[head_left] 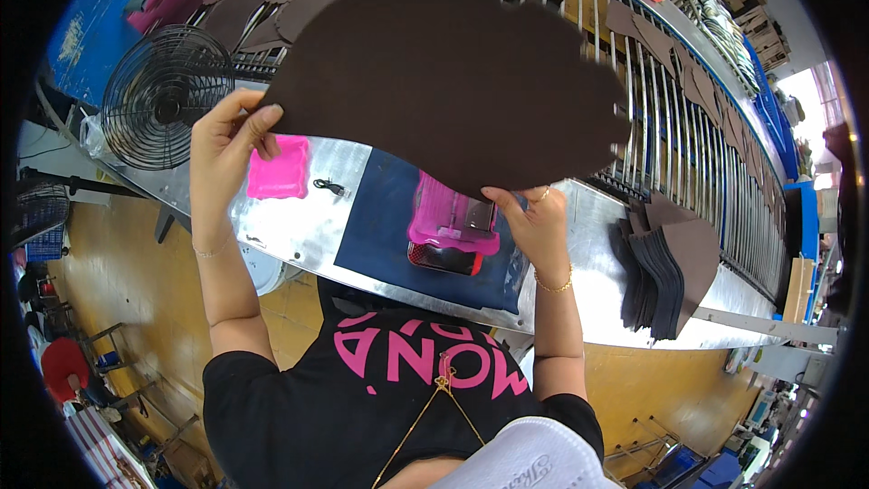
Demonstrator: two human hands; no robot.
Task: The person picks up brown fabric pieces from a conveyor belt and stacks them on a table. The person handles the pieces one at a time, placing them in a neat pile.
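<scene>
A large dark brown cut sheet (434,81), leather-like with a notched right edge, is held up above the table. My left hand (237,131) pinches its left end between thumb and fingers. At the sheet's lower edge, my right hand (532,217) grips it with the thumb on the near face. Behind and below it lies a dark blue mat (376,240), carrying a pink plastic basket (444,240) partly hidden by the sheet. Under the basket's near side a black-and-red object (444,259) shows; its kind is unclear.
A stack of brown cut pieces (665,263) sits on the metal table at right. Beyond runs a rack of metal bars (665,100) bearing more pieces. A black wire-caged fan (169,100) stands left, near a pink tray (279,167) and a small black cable (329,186).
</scene>
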